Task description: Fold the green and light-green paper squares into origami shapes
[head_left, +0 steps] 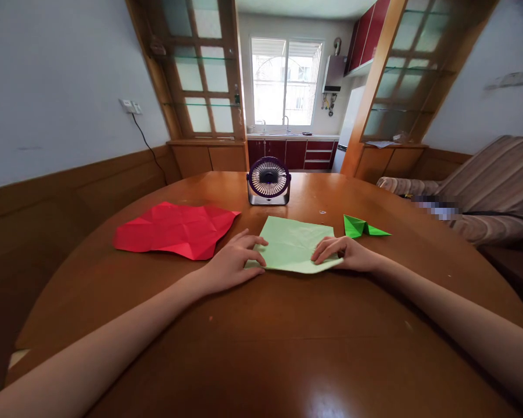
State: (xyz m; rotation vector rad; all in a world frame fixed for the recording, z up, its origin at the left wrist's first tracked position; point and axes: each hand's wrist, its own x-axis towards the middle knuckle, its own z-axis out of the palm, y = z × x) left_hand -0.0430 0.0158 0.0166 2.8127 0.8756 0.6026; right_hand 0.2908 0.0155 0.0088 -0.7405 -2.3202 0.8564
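head view, one moment. the left hand [232,264] lay palm down on the desk [261,337], its grip open, the fingers [255,242] spread flat and pressing the near left edge of the pale green paper [293,244]. the right hand [346,253] lay palm down as well, its grip likewise open, the fingers [325,251] extended across the near right corner of the same sheet. neither hand clasped anything; both merely held the sheet down by touch.

the pale green paper lay between the two hands, flat on the desk, its far edge reaching away from the fingertips toward the small fan [268,180]. faint creases crossed its surface. the near edge of the sheet ran from one hand to the other.

beyond the left hand, on its outer side and just clear of the knuckles, lay the red paper [176,230], a larger sheet, unfolded and marked with many creases, its edges slightly lifted. it did not touch the pale green paper.

beyond the right hand, a little further from the person and just beside the far right corner of the sheet, lay the folded green piece [362,227], darker in tone, with pointed ends; whether it touched the sheet could not be told.

the small fan, dark-rimmed with a round grille, stood upright past both hands, well apart from them, facing the person.

both forearms rested low over the near part of the desk, converging on the sheet.
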